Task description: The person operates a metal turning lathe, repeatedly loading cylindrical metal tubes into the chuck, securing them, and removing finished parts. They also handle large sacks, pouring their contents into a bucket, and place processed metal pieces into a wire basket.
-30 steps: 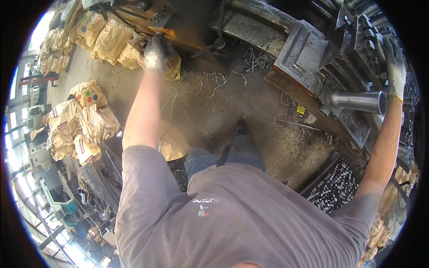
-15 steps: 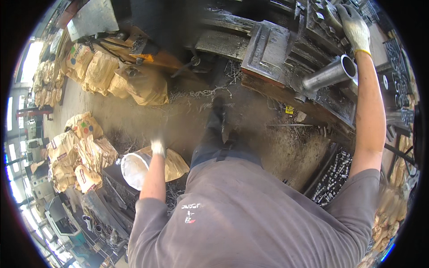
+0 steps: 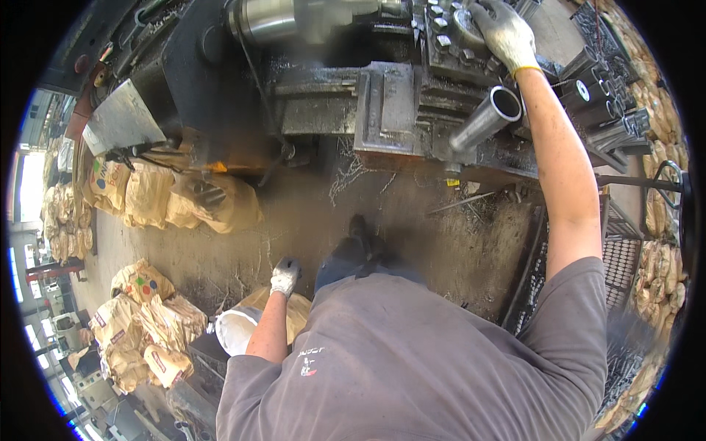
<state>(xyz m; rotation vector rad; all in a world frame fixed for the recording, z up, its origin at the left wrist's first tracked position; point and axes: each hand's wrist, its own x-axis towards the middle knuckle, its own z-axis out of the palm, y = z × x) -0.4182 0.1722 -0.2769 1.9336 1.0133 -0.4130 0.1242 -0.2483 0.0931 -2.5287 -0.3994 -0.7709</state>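
My right hand [image 3: 507, 35], in a white-and-grey work glove, is at the lathe's bolted tool post [image 3: 441, 42]. Its fingers bend over the round metal hub [image 3: 466, 31] on top; the far fingertips are partly hidden. Left of it, a shiny metal cylinder [image 3: 268, 22] in the lathe looks smeared. A hollow steel tube [image 3: 479, 126] leans on the carriage below my right wrist. Down by my left side hangs my left hand [image 3: 285, 278], gloved, fingers curled in; whatever they may hold is hidden. Just behind it lies a brown paper sack with a white lining [image 3: 237, 331].
Brown paper sacks [image 3: 151, 195] stand beneath the lathe's left end, with another pile [image 3: 147, 323] farther left. Metal shavings [image 3: 349, 173] litter the floor. Several dark tubes [image 3: 596, 99] stand right of my forearm, beside a grated crate [image 3: 621, 268]. A thin rod [image 3: 462, 203] lies below the carriage.
The view has swung, bringing more of the lathe into sight. My left hand has come forward off the white-lined sack. My right hand stays at the tool post.
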